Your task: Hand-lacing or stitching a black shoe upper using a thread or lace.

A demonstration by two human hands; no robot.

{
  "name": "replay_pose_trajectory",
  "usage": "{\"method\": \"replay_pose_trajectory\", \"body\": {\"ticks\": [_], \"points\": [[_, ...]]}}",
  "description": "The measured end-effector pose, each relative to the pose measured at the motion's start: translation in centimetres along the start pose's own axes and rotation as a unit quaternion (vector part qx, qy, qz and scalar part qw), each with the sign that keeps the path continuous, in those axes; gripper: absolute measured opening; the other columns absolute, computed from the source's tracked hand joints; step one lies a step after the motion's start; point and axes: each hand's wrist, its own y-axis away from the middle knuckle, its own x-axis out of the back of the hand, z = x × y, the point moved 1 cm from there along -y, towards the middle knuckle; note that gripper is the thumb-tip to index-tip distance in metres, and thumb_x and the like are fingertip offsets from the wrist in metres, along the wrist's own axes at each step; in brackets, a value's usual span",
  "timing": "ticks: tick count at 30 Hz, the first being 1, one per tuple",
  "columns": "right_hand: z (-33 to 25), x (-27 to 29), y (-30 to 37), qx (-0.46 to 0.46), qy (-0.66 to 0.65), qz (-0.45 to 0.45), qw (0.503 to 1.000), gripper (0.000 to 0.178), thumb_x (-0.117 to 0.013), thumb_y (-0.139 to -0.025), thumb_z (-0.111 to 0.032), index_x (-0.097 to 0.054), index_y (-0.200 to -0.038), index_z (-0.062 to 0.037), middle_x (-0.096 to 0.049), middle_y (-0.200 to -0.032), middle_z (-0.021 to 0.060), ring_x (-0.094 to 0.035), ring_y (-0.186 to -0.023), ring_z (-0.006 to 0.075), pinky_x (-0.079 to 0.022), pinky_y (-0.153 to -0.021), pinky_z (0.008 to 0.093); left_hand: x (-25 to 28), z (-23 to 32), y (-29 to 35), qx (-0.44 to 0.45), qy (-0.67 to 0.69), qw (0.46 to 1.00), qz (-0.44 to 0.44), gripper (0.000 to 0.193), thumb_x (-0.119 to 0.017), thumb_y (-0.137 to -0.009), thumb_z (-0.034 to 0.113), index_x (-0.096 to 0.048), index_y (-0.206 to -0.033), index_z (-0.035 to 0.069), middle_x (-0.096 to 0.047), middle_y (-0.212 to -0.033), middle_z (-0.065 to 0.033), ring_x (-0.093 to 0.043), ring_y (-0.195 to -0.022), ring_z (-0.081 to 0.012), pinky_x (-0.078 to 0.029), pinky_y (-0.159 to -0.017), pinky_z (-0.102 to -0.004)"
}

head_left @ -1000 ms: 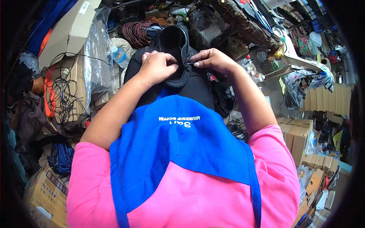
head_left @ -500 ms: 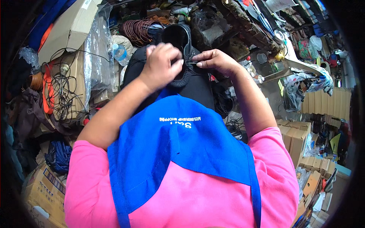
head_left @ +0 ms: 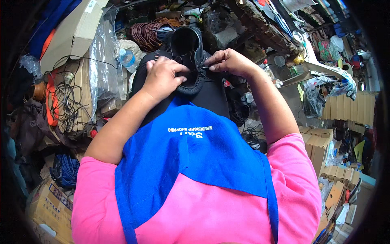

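Observation:
A black shoe rests on my dark-clad lap, its opening facing up. My right hand is at the shoe's right edge, thumb and forefinger pinched on a thin needle-like tool that touches the upper. Curled over the left side of the opening is my left hand; its thumb and forefinger reach over the rim, and whatever lies between them is too small to make out. A fine dark thread shows inside the shoe.
A coil of brown cord lies beyond the shoe. To the left are a plastic bottle, tangled black wire and cardboard. Stacked cardboard boxes and a metal stand are on the right.
My left hand has drawn back left and down from the middle of the shoe, its thumb and forefinger parting slightly. The right hand has shifted slightly, still at the shoe's right edge.

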Motion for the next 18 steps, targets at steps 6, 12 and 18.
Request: {"method": "replay_pose_trajectory", "body": {"ticks": [6, 12, 18], "points": [[0.0, -0.6, 0.0, -0.020, -0.074, -0.007, 0.997, 0.029, -0.071, -0.080, -0.007, -0.067, -0.108, -0.0033, -0.068, -0.096, 0.0008, -0.060, -0.084, 0.0066, -0.048, -0.079, 0.0222, -0.3, 0.6, -0.4, 0.103, -0.017, 0.994, -0.043, 0.020, -0.072, -0.070, 0.024, -0.072, -0.089, 0.021, -0.066, -0.085, 0.0029, -0.052, -0.096, -0.0170, -0.027, -0.088, -0.0371], [2.4, -1.0, -0.4, -0.005, -0.152, 0.007, 0.988, 0.034, -0.074, -0.077, -0.012, -0.067, -0.110, -0.0053, -0.068, -0.098, 0.0009, -0.059, -0.091, 0.0075, -0.045, -0.086, 0.0245, -1.3, 1.3, -1.4, 0.155, 0.028, 0.986, -0.049, 0.018, -0.072, -0.072, 0.024, -0.071, -0.088, 0.017, -0.069, -0.084, 0.0004, -0.055, -0.094, -0.0193, -0.030, -0.087, -0.0386], [2.3, -1.3, -0.7, -0.038, -0.140, 0.040, 0.989, 0.026, -0.070, -0.077, -0.001, -0.064, -0.103, -0.0013, -0.066, -0.094, 0.0023, -0.061, -0.085, 0.0091, -0.049, -0.083, 0.0241, -2.6, 1.7, -2.3, 0.187, 0.103, 0.976, -0.032, 0.023, -0.073, -0.071, 0.021, -0.066, -0.092, 0.011, -0.068, -0.085, -0.0016, -0.057, -0.093, -0.0227, -0.035, -0.084, -0.0413]]}}
